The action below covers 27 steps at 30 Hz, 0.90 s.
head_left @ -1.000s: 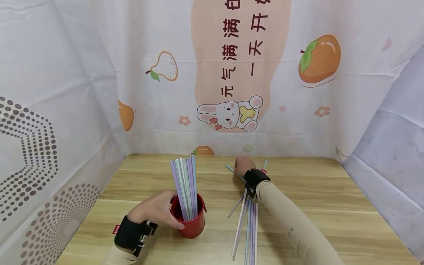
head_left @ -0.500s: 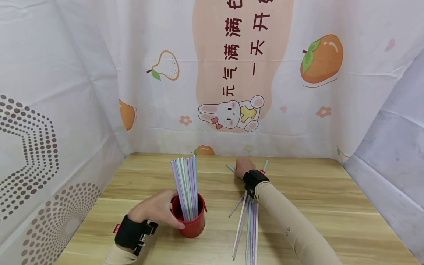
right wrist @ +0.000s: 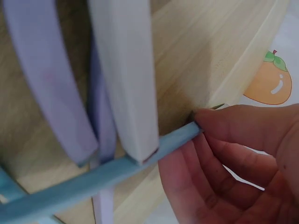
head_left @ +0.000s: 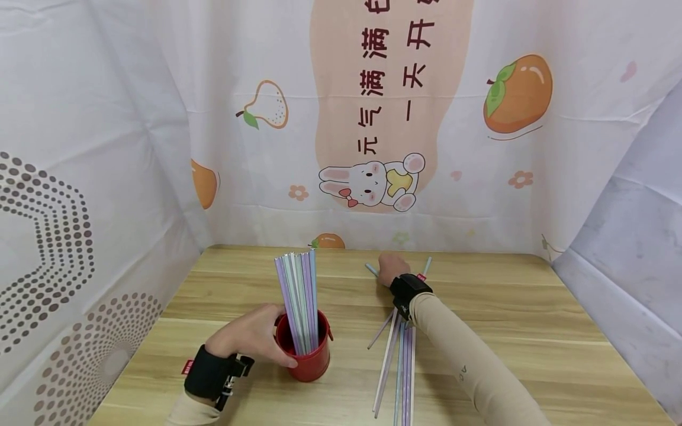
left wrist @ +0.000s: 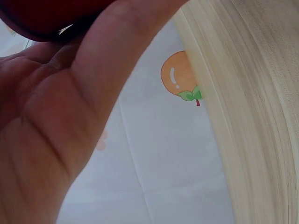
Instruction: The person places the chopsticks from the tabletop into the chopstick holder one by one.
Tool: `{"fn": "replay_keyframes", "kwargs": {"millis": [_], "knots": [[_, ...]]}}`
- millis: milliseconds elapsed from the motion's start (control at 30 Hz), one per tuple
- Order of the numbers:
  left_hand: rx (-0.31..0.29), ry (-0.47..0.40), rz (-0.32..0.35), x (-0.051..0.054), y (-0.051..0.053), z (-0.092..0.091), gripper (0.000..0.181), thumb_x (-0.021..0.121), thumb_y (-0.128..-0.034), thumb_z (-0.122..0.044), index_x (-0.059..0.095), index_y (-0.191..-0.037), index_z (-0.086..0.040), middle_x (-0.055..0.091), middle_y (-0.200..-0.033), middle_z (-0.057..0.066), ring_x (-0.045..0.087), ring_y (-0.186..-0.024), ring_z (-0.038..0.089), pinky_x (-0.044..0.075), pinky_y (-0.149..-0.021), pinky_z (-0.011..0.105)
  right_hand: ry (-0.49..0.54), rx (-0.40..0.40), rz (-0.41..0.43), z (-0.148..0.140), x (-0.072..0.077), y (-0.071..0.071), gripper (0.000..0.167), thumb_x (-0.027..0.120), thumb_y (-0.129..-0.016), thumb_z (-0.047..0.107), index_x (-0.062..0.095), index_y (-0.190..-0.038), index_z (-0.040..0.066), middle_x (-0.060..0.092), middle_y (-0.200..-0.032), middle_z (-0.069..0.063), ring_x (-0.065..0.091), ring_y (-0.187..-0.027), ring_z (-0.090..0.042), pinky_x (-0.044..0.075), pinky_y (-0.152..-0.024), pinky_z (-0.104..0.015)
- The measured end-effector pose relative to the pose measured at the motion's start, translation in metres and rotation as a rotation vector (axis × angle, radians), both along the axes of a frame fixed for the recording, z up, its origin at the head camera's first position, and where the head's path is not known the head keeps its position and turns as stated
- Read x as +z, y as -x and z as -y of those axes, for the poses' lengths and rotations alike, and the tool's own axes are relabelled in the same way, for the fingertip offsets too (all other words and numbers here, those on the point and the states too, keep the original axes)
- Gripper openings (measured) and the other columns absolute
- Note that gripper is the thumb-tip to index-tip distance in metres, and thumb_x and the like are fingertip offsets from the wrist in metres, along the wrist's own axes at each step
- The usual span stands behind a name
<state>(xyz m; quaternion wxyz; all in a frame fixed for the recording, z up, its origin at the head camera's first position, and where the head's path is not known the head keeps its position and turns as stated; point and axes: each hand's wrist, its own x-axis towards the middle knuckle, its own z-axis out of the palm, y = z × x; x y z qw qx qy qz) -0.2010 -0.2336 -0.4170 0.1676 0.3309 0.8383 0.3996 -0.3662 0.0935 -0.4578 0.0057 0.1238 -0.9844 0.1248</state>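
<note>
A small red bucket point(head_left: 309, 368) stands upright on the wooden table, with a bunch of slim pastel sticks point(head_left: 298, 296) leaning in it. My left hand point(head_left: 256, 337) grips the bucket's left side, thumb at the front. In the left wrist view, the bucket's dark red edge point(left wrist: 56, 18) shows above the palm. My right hand point(head_left: 392, 269) is at the far end of a loose pile of sticks point(head_left: 405, 373). Its thumb and fingers pinch a blue stick point(right wrist: 103, 182) near one end, as the right wrist view shows. White and purple sticks lie close by; the wrist hides part of the pile.
The wooden table point(head_left: 240, 278) ends at a printed white curtain point(head_left: 256, 177) behind the hands. More cloth hangs at the left and right sides. Another blue stick end point(head_left: 428, 264) pokes out beyond the right wrist.
My right hand has shifted very slightly at the far end of the pile. The left hand and the bucket have stayed in place.
</note>
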Motion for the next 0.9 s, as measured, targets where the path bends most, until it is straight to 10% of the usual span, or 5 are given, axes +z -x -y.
{"fn": "replay_keyframes", "kwargs": {"millis": [600,900], "knots": [[-0.003,-0.010,-0.017,-0.001,0.000,0.000,0.067,0.090,-0.0784,-0.038,0.060,-0.135,-0.019,0.071,-0.127,-0.003,0.067,-0.111,0.009,0.056,-0.098,0.027,0.010,0.007,-0.009,-0.002,-0.003,0.000,0.028,0.065,-0.085,-0.003,0.049,-0.064,0.008,0.041,-0.062,-0.002,0.038,-0.058,-0.019,0.034,-0.052,-0.032],[-0.018,-0.033,0.000,0.001,0.000,-0.001,0.067,0.089,-0.0790,-0.034,0.059,-0.136,-0.017,0.071,-0.127,-0.002,0.067,-0.112,0.010,0.056,-0.098,0.026,0.113,0.054,-0.080,-0.002,0.027,-0.003,0.018,0.067,-0.079,-0.007,0.067,-0.065,0.003,0.060,-0.063,-0.005,0.048,-0.057,-0.016,0.039,-0.053,-0.029]]}}
